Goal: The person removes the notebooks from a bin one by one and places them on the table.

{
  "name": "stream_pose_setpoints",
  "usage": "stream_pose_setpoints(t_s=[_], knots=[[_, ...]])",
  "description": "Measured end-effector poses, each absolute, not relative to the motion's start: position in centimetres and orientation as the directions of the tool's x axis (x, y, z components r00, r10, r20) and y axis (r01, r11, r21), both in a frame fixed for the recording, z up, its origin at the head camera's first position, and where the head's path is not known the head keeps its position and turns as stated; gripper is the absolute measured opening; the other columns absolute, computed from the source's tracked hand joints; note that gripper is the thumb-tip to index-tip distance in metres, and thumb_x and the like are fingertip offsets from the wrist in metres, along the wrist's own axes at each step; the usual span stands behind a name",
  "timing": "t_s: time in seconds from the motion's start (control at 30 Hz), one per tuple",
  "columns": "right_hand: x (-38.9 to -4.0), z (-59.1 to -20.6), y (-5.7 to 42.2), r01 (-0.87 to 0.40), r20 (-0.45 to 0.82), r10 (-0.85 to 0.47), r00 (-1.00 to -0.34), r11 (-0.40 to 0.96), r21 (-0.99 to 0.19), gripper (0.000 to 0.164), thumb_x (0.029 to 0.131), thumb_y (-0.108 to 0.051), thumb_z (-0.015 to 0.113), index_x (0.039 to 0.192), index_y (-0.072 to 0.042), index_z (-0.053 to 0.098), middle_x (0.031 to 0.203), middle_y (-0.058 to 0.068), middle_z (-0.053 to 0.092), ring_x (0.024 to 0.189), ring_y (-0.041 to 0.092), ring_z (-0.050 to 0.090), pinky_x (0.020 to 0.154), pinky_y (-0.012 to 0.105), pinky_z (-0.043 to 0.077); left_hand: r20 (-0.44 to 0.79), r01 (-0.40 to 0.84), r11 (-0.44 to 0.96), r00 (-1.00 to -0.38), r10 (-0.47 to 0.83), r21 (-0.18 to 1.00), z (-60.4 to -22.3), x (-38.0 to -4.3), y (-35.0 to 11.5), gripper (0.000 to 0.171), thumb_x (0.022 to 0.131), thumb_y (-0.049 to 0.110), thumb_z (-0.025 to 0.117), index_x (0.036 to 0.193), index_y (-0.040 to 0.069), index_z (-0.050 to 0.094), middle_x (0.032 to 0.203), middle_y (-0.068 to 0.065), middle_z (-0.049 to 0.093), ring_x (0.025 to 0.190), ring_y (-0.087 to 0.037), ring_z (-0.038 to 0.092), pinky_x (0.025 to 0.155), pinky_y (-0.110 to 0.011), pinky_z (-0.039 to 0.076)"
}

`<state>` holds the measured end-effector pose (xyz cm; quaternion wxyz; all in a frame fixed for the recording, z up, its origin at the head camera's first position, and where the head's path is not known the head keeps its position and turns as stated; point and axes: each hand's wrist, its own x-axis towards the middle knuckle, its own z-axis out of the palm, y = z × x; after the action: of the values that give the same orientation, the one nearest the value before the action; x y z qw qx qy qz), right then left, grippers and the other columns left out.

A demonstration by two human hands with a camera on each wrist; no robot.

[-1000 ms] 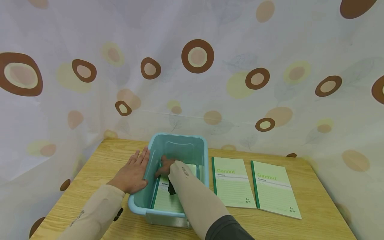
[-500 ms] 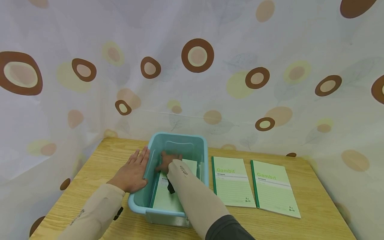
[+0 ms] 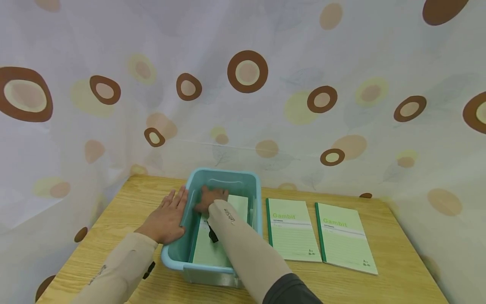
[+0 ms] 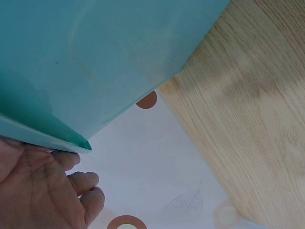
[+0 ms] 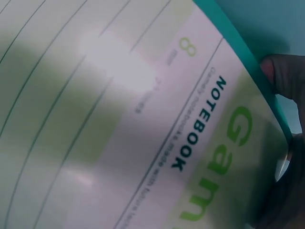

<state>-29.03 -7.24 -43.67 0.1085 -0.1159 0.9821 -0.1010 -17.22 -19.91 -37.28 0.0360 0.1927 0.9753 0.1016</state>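
A light-blue plastic bin (image 3: 175, 265) stands on the table. Against its left rim lies my left hand (image 3: 164, 220), fingers extended along the outside; the left wrist view shows the palm just under the rim. My right hand (image 3: 211, 197) reaches down inside the bin and grips the upper left part of a pale green notebook (image 3: 208, 252). In the right wrist view the thumb (image 5: 270, 71) is at the notebook's dark green spine, and the darkened fingers are around its top corner. My forearm covers much of the notebook in the head view.
Two more green notebooks, a nearer one (image 3: 293, 236) and one farther right (image 3: 346, 240), lie side by side right of the bin. The wooden table (image 3: 402, 261) is bounded behind and at the sides by a patterned sheet (image 3: 265, 118).
My right hand has shifted a little toward the bin's far end, and the notebook's top edge has moved the same way. My left hand stays at the rim.
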Motion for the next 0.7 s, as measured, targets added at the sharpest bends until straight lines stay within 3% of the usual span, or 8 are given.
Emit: stream_pose_setpoints(t_s=[0.4,0.7], knots=[[-29.0,-41.1,-7.4,-0.288,-0.040,-0.296,-0.954,0.948,-0.133,0.051,0.086,-0.047,0.058,0.129,-0.020,0.048,0.127,0.014,0.057,0.122,0.032,0.049,0.106,0.051,0.030,-0.051,0.362,0.908,-0.924,0.380,0.211,-37.0,-17.2,-19.8,0.082,0.084,0.015,0.056,0.147,-0.015,0.013,0.156,-0.030,0.010,0.141,-0.051,0.010,0.114,-0.057,0.014],[-29.1,-38.1,-6.6,-0.300,-0.010,-0.302,-0.953,0.950,-0.090,0.070,0.087,-0.046,0.053,0.149,-0.018,0.033,0.135,0.017,0.052,0.125,0.034,0.046,0.108,0.053,0.028,-0.049,0.361,0.910,-0.925,0.378,0.204,-37.1,-17.2,-19.7,0.083,0.082,0.014,0.056,0.147,-0.015,0.013,0.156,-0.030,0.010,0.141,-0.050,0.010,0.114,-0.057,0.014]])
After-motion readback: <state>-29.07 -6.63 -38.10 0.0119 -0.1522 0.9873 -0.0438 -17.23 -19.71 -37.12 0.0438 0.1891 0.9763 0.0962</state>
